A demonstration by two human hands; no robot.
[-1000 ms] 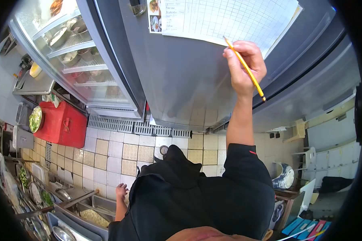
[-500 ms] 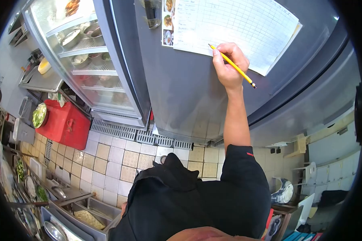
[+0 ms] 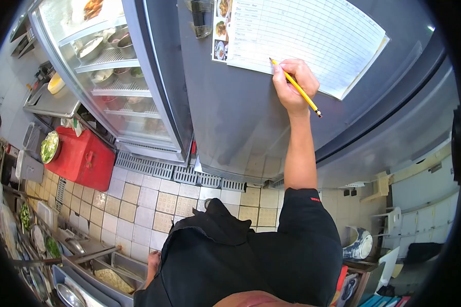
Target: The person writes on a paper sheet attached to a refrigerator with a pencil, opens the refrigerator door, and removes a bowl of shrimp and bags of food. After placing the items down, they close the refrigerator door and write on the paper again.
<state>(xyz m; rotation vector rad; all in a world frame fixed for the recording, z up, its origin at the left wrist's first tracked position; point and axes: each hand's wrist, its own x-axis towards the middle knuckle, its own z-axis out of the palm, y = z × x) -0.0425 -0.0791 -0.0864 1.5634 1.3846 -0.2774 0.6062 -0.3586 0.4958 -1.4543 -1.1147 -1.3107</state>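
My right hand (image 3: 295,86) is closed round a yellow pencil (image 3: 303,95), with the tip at the lower edge of a gridded paper sheet (image 3: 302,36). The sheet has handwriting down its left side and hangs on the grey door (image 3: 230,117) of a tall cabinet. A strip of food photos (image 3: 221,28) runs along the paper's left border. Low beside my body, my left hand (image 3: 154,260) is partly visible near the metal counter; its fingers are too small and hidden to make out.
A glass-door fridge (image 3: 165,102) with bowls on shelves stands at the left. Near it is a red box (image 3: 84,158) with a bowl of cut vegetables (image 3: 50,147). Metal containers (image 3: 133,265) sit lower left, and a white stool (image 3: 359,243) lower right.
The sheet appears slightly further right and lower in view. My right hand still grips the pencil, whose eraser end has swung a little left. My left hand shows more beside my body.
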